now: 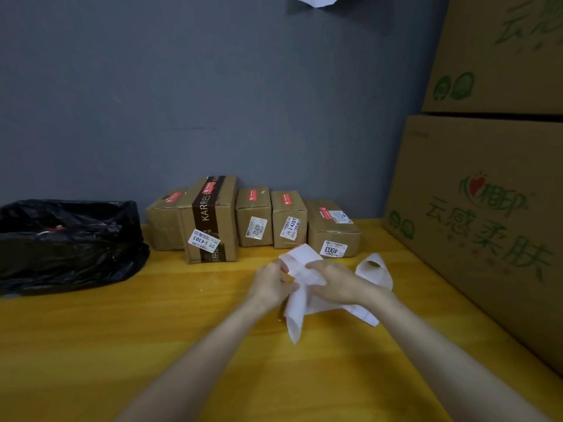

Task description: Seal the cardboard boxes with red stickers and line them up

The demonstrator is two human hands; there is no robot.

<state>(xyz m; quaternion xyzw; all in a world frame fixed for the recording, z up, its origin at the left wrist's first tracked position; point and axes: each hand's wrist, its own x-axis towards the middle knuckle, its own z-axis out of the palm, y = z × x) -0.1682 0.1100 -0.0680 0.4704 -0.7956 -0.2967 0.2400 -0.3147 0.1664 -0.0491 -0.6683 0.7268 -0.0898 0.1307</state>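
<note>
Several small cardboard boxes stand in a row against the grey wall, each with a red sticker on top: a low one at the left, a tall one with dark tape, two narrow ones, and a wide one at the right. In front of them both hands hold a white strip of sticker backing paper. My left hand pinches its left edge. My right hand grips it from the right. The strip trails down onto the table and to a roll end.
The yellow wooden table runs under everything. A black plastic bag sits at the left. Two large printed cartons are stacked along the right edge.
</note>
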